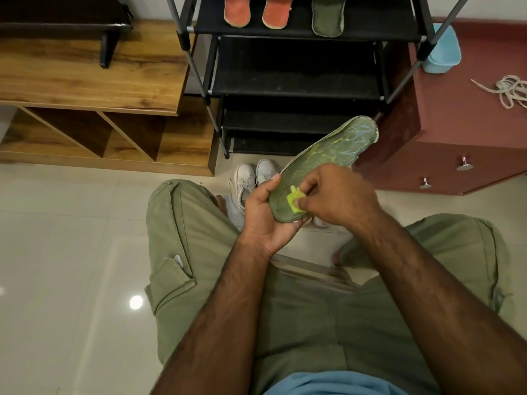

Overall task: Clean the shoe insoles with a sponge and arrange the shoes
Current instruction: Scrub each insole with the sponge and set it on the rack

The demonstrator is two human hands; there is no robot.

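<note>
My left hand (pixel 265 215) grips the heel end of a green insole (pixel 328 158), which slants up to the right over my lap. My right hand (pixel 339 195) pinches a small yellow-green sponge (pixel 293 199) and presses it onto the insole near the heel. A pair of white shoes (pixel 253 175) stands on the floor just beyond my hands, partly hidden by them. On the top shelf of the black shoe rack (pixel 299 86) lie two orange insoles (pixel 256 10) and another green insole (pixel 328 15).
A wooden cabinet (pixel 94 81) with open cubbies stands left of the rack. A maroon drawer unit (pixel 462 132) on the right carries a coiled rope (pixel 510 92) and a light blue bin (pixel 442 49). Glossy tile floor (pixel 71 252) spreads to the left.
</note>
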